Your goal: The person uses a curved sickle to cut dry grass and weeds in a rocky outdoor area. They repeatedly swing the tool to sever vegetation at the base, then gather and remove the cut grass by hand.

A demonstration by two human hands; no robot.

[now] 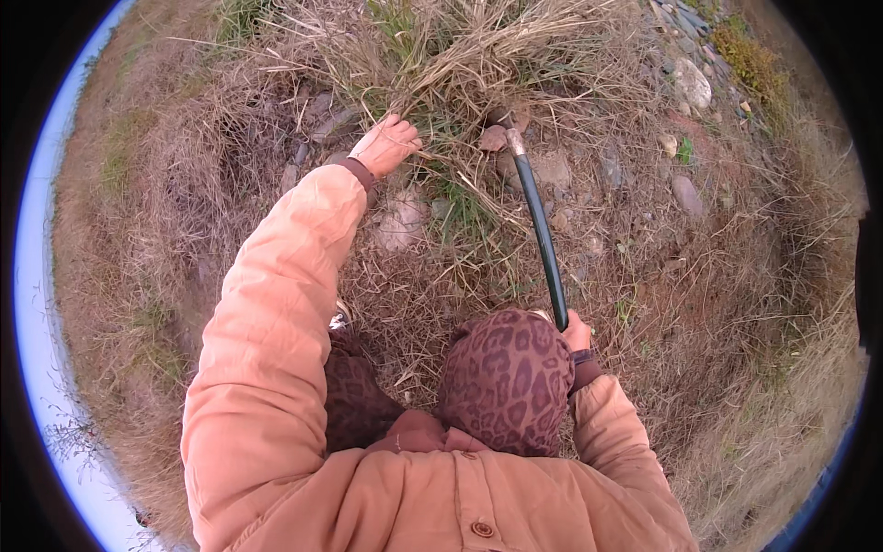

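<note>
My left hand point(388, 145) is stretched forward with its fingers closed on the edge of a clump of dry grass point(460, 69), whose tan and green blades fan out above it. My right hand point(578, 333), low beside my right knee, grips the end of a sickle point(540, 225) by its long dark green handle. The handle runs away from me to a metal socket near the base of the clump. Grass and stones hide most of the sickle's blade. A reddish stone point(493, 139) lies right by the tool's head.
Stones sit in the soil around the clump, among them a pinkish rock point(402, 221) below my left hand and a pale boulder point(692, 84) at far right. My leopard-print knee point(508, 382) is bent close to the handle. Dry grass covers the slope on both sides.
</note>
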